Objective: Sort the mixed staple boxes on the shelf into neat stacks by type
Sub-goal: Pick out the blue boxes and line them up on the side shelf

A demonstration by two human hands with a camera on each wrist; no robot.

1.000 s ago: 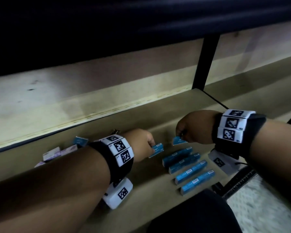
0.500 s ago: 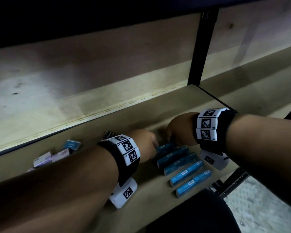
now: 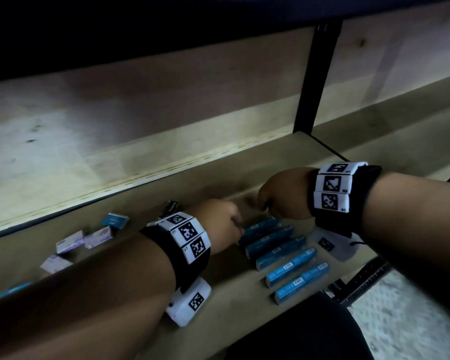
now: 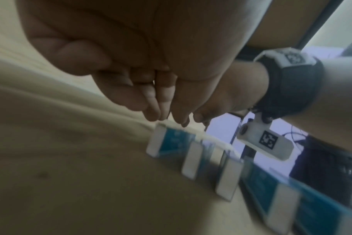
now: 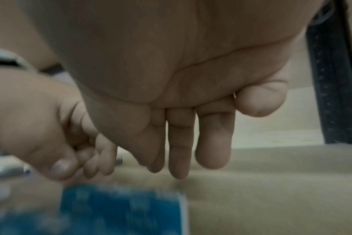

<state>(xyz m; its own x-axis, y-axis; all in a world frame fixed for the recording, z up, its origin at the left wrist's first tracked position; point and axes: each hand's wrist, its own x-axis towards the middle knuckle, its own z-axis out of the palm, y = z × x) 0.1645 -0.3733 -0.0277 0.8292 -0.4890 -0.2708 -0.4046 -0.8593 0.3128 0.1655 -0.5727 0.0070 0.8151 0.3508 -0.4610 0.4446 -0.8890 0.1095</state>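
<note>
Several long blue staple boxes (image 3: pixel 281 252) lie side by side in a slanted row on the wooden shelf (image 3: pixel 231 307). My left hand (image 3: pixel 238 227) is at the near-left end of the farthest blue box (image 3: pixel 261 226). In the left wrist view its fingers (image 4: pixel 151 111) point down, tips together, just above that box (image 4: pixel 171 143) and hold nothing. My right hand (image 3: pixel 264 206) hovers over the far end of the row. Its fingers (image 5: pixel 179 151) hang straight and empty above a blue box (image 5: pixel 120 209). Small purple-white boxes (image 3: pixel 70 241) and a teal box (image 3: pixel 115 220) lie to the left.
A small dark box (image 3: pixel 170 207) lies behind my left wrist. A black upright post (image 3: pixel 315 87) stands at the back right, where the shelf board ends. The shelf's front edge runs just below the blue row, with speckled floor (image 3: pixel 413 320) beyond it.
A second ago each hand held a blue box in the air. Both boxes now lie at the far end of the row; the hands have let go and the right one has lifted.
</note>
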